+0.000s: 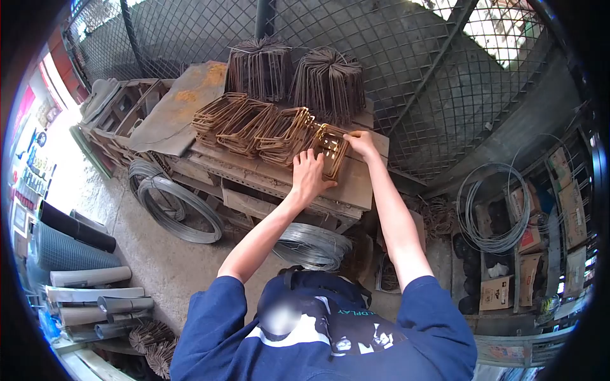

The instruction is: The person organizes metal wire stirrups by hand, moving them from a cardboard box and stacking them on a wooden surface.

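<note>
Rusty rectangular steel stirrups (279, 141) lean in a row along the wooden bench. At the row's right end, a few stirrups (335, 164) lie close together, almost flat. My left hand (308, 176) rests over their left side, fingers stretched out and thumb spread to the right. The fingers of my right hand (362, 145) are closed at the upper right corner of these end stirrups. How many bars the right fingers pinch is hidden.
Two tall bundles of stirrups (259, 70) stand at the back of the bench (356, 184), before a wire mesh fence (419, 82). Grey wire coils (181, 213) lie below. Mesh rolls (92, 276) are stacked at left; cardboard boxes (495, 293) and a hanging wire coil (460, 213) are at right.
</note>
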`<state>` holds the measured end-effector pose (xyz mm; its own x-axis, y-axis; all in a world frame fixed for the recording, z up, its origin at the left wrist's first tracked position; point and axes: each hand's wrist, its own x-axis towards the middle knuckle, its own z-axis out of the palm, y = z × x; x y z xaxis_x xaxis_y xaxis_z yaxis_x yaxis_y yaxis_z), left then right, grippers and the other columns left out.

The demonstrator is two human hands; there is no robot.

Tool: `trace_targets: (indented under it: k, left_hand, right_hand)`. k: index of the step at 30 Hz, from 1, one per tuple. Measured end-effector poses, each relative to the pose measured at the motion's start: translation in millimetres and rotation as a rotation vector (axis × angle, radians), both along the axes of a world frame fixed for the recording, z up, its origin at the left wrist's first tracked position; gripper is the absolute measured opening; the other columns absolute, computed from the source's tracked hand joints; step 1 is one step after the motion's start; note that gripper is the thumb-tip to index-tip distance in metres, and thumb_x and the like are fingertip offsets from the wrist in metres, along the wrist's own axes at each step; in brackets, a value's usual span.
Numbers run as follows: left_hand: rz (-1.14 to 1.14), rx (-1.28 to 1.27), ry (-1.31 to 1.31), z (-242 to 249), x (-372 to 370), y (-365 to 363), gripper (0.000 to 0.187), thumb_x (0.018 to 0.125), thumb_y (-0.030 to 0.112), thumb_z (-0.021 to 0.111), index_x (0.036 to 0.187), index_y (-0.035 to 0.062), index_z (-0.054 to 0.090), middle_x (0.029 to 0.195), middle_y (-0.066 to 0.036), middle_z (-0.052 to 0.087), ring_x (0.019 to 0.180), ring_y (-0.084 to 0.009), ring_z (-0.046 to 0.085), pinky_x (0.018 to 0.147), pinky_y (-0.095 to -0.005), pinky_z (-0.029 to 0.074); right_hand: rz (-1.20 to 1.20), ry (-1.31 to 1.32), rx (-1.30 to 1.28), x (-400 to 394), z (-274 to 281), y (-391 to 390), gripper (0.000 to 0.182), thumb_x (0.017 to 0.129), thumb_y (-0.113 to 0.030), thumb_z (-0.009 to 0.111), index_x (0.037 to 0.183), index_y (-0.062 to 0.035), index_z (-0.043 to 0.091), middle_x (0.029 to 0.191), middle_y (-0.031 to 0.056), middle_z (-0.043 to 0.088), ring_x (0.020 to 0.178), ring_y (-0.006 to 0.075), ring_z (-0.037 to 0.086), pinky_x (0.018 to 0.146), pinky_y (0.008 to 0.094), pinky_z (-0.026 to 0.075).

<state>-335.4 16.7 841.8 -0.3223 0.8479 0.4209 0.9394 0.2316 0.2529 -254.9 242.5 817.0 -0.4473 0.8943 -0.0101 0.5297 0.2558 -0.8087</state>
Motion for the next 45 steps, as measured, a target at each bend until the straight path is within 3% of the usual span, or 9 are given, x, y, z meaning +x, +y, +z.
trace_targets:
  k: [6,13,15,17,21,28,35,40,45]
  left_hand:
    - [-0.151,0.087,-0.008,16,4,8,0.072,0.053,0.053,0.073,0.101,0.0014,0.054,0.101,-0.016,0.049,0.100,-0.0293,0.044,0.086,-0.0409,0.034]
    - [-0.309,0.204,-0.080,47,39,49,0.058,0.063,0.042,0.071,0.101,0.0013,0.056,0.099,-0.016,0.050,0.098,-0.0292,0.047,0.086,-0.0394,0.036]
    - [-0.493,0.279,-0.171,53,53,64,0.052,0.063,0.036,0.072,0.099,0.0010,0.057,0.095,-0.015,0.052,0.093,-0.0289,0.052,0.081,-0.0390,0.040]
    - [-0.584,0.253,-0.239,57,71,81,0.047,0.067,0.033,0.072,0.095,-0.0013,0.058,0.090,-0.014,0.057,0.086,-0.0273,0.058,0.076,-0.0370,0.046]
    - [-0.885,0.025,-0.742,51,123,116,0.042,0.071,0.033,0.071,0.089,-0.0039,0.060,0.080,-0.016,0.064,0.079,-0.0229,0.063,0.072,-0.0324,0.050]
    - [-0.989,-0.266,-0.787,9,240,146,0.042,0.076,0.035,0.068,0.097,-0.0008,0.059,0.088,-0.011,0.064,0.082,-0.0183,0.062,0.077,-0.0302,0.048]
    - [-0.932,-0.589,-0.922,-122,334,178,0.048,0.076,0.042,0.065,0.097,-0.0009,0.060,0.091,-0.011,0.063,0.083,-0.0177,0.059,0.076,-0.0314,0.047]
    - [-0.609,-0.809,-0.887,-227,375,160,0.050,0.077,0.047,0.061,0.096,0.0004,0.061,0.088,-0.013,0.063,0.083,-0.0212,0.060,0.077,-0.0326,0.046]
    - [-0.331,-1.018,-1.017,-379,385,80,0.044,0.081,0.045,0.056,0.091,0.0015,0.059,0.081,-0.011,0.062,0.077,-0.0176,0.056,0.069,-0.0314,0.044]
  right_hand:
    - [0.000,-0.054,0.009,24,8,3,0.048,0.074,-0.029,0.069,0.108,0.0018,0.058,0.097,0.0098,0.063,0.083,0.0166,0.058,0.071,0.0277,0.046]
    - [0.023,0.014,-0.149,103,31,2,0.036,0.079,-0.030,0.065,0.102,-0.0025,0.060,0.088,0.0054,0.062,0.077,0.0104,0.058,0.062,0.0249,0.047]
    - [-0.067,0.044,-0.228,134,43,-7,0.034,0.080,-0.029,0.064,0.102,-0.0031,0.060,0.089,0.0052,0.062,0.078,0.0113,0.059,0.065,0.0253,0.048]
    - [-0.127,0.107,-0.241,168,47,-16,0.032,0.082,-0.028,0.061,0.102,-0.0031,0.060,0.091,0.0063,0.062,0.082,0.0129,0.060,0.069,0.0254,0.047]
    - [-0.296,0.201,-0.256,244,36,-26,0.028,0.082,-0.026,0.061,0.098,-0.0028,0.062,0.090,0.0068,0.063,0.079,0.0138,0.061,0.067,0.0258,0.047]
    - [-0.529,0.218,-0.355,378,-3,-53,0.033,0.083,-0.027,0.060,0.103,-0.0002,0.058,0.096,0.0112,0.063,0.082,0.0165,0.062,0.070,0.0265,0.049]
    - [-0.625,0.215,-0.510,485,-115,-42,0.028,0.083,-0.026,0.061,0.095,-0.0013,0.061,0.085,0.0081,0.064,0.075,0.0135,0.061,0.065,0.0269,0.048]
    - [-0.584,0.236,-0.689,527,-221,-60,0.028,0.083,-0.026,0.060,0.091,0.0013,0.061,0.080,0.0077,0.064,0.067,0.0129,0.061,0.055,0.0258,0.047]
    - [-0.645,0.209,-0.914,549,-350,-103,0.020,0.084,-0.021,0.058,0.079,-0.0017,0.061,0.071,0.0070,0.063,0.058,0.0131,0.058,0.051,0.0253,0.044]
